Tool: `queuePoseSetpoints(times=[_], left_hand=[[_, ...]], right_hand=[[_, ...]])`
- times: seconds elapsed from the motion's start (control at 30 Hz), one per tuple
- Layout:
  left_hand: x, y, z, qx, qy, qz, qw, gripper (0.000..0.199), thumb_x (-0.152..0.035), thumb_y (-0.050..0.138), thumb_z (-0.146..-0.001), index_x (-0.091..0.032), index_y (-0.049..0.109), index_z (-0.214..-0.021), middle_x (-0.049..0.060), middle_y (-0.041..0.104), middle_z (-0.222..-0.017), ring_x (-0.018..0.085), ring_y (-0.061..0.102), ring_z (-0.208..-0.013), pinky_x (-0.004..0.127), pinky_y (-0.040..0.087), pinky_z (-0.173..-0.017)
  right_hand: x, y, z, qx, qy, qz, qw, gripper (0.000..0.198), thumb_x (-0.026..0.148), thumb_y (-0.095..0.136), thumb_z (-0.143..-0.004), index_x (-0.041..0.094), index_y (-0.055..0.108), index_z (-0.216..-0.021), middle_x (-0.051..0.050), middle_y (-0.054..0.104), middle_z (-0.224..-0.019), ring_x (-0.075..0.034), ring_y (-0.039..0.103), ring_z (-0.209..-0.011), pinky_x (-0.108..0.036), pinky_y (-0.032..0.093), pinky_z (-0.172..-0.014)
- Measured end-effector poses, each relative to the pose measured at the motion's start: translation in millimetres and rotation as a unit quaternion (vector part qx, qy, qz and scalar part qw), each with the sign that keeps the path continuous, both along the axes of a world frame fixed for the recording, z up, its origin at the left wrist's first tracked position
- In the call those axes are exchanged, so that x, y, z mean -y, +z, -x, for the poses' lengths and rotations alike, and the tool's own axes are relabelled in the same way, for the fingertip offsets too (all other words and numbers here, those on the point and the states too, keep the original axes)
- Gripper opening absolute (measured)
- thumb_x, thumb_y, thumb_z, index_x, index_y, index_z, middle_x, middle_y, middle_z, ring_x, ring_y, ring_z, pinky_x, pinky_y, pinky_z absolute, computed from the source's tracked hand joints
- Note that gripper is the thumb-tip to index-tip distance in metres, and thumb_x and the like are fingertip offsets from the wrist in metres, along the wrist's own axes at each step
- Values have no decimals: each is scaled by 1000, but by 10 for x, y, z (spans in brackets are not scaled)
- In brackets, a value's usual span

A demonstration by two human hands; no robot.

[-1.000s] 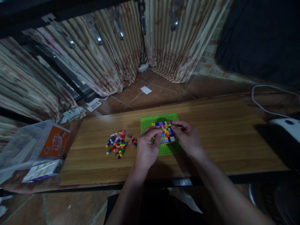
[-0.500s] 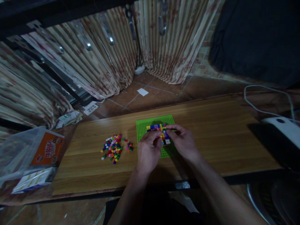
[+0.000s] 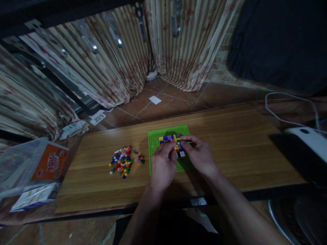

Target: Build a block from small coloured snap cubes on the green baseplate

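Observation:
A green studded baseplate point(image 3: 154, 136) lies on the wooden table, with a patch of small coloured bricks point(image 3: 170, 137) built up on it. Over the left side of that patch, my left hand point(image 3: 164, 163) has its thumb and index finger pinched together at the bricks; whatever is between them is hidden. My right hand point(image 3: 200, 153) reaches in from the right, fingers bent and closed at the patch's right edge, and I cannot make out anything in its grip. Left of the baseplate, a loose pile of coloured bricks point(image 3: 122, 161) is spread beside a smaller cluster point(image 3: 140, 160).
The wooden table point(image 3: 242, 143) stretches to both sides. A clear plastic bin point(image 3: 20, 166) with an orange label and a white box point(image 3: 35, 196) stand at the left. A black and white device point(image 3: 306, 141) with a cable sits at the right. Striped curtains point(image 3: 122, 61) hang behind.
The view has shifted very slightly. My left thumb and fingers have moved a little over the bricks; my right hand stays nearly in place.

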State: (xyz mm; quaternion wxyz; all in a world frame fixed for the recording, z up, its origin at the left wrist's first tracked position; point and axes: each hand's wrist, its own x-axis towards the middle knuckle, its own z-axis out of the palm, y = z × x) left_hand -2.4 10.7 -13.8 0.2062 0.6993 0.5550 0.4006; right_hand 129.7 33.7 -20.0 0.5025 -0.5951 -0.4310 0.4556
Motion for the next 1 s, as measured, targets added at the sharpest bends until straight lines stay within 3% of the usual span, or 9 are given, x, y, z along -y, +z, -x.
queuePoseSetpoints(times=[0.13, 0.33, 0.8, 1.0], left_hand=[[-7, -24, -11, -5, 16, -9, 1000, 32, -4, 58, -86, -21, 66, -111, 4, 72, -99, 17, 69, -90, 33, 57, -85], [-10, -40, -34, -6, 18, -14, 1000, 36, -4, 57, -85, -21, 62, -116, 5, 71, -104, 19, 69, -94, 35, 57, -86], [-7, -27, -64, -17, 26, -13, 999, 38, -2, 55, -85, -21, 61, -117, 6, 70, -106, 20, 68, -100, 37, 56, -91], [-9, -48, -64, -16, 23, -20, 999, 38, -2, 53, -86, -20, 59, -118, 8, 70, -109, 20, 67, -104, 37, 57, -90]], right_hand=[[2, 14, 6, 4, 4, 0, 1000, 29, 39, 66, -73, 18, 71, -92, -3, 73, -77, -15, 63, -60, -30, 51, -61], [13, -17, 15, 19, 8, 1, 1000, 39, 37, 69, -71, 18, 67, -105, -8, 73, -101, -17, 67, -76, -32, 53, -70], [25, -6, 61, 87, 21, 5, 996, 42, 33, 66, -71, 18, 66, -110, -8, 72, -106, -20, 67, -82, -37, 53, -77], [21, 1, 82, 88, 4, 9, 996, 44, 35, 67, -69, 17, 66, -109, -9, 73, -104, -19, 66, -77, -33, 53, -69]])
